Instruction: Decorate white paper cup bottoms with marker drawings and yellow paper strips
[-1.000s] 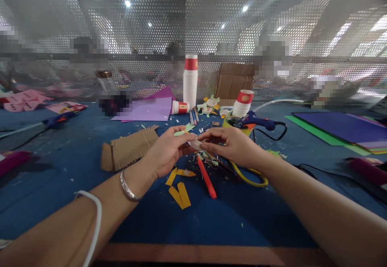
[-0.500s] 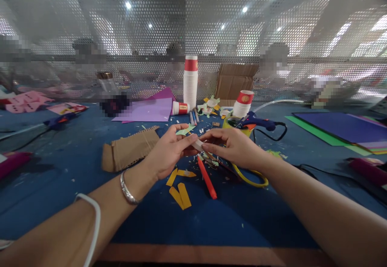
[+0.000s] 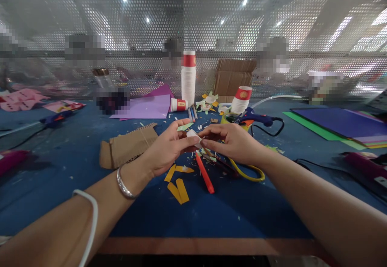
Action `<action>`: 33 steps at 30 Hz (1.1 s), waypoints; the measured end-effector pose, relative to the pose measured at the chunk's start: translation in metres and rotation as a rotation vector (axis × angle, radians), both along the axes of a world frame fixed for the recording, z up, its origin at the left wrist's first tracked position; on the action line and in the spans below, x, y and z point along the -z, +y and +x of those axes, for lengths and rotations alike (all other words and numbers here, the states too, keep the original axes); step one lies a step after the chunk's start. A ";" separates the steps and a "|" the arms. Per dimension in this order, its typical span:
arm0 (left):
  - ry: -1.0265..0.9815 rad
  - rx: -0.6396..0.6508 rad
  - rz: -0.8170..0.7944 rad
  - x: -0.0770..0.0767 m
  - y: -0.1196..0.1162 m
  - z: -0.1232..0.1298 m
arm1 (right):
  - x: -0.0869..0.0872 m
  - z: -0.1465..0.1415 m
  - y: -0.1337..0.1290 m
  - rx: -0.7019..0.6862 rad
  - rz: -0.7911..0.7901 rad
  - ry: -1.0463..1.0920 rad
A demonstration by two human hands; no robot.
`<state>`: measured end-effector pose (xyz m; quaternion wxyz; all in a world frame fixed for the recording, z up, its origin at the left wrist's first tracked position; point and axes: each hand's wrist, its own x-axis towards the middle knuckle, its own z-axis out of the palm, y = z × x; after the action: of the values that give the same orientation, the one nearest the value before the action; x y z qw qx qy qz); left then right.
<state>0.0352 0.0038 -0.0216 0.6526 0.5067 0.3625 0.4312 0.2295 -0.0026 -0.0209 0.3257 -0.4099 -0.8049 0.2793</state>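
Blue work table [image 3: 223, 214] with a brown front edge, seen from the wearer's head. Nearest lie four orange paper strips [image 3: 182, 190], with a red-orange marker [image 3: 205, 174] just beside them. Beyond, above the table's middle, a small white piece [image 3: 192, 133] is held between the two hands. Left hand [image 3: 166, 148]: thumb and fingers nearly closed in a pinch on the piece, index finger raised. Right hand [image 3: 231, 142]: thumb and fingertips drawn together at the piece's right edge. The piece appears to be thin paper or card: probably light, flexible and easily creased or torn, hence best gripped lightly by its edges. Farther back, corrugated cardboard [image 3: 133, 146] lies to the left and a blue glue gun [image 3: 256, 117] to the right; behind stand a tall cup stack [image 3: 188, 85] and a perforated screen [image 3: 145, 1].
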 end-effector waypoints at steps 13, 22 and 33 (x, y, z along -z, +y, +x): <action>0.029 -0.072 -0.018 0.007 0.001 0.006 | 0.004 -0.006 0.000 0.015 0.014 -0.048; 0.076 -0.133 -0.007 0.010 -0.003 0.008 | 0.009 -0.009 0.001 0.029 0.062 -0.099; 0.153 -0.281 0.116 0.021 0.001 0.011 | 0.015 -0.017 0.002 0.041 0.174 -0.014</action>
<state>0.0457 0.0050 -0.0424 0.5260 0.5192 0.4530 0.4986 0.2121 -0.0001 -0.0364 0.3599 -0.3983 -0.8199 0.1989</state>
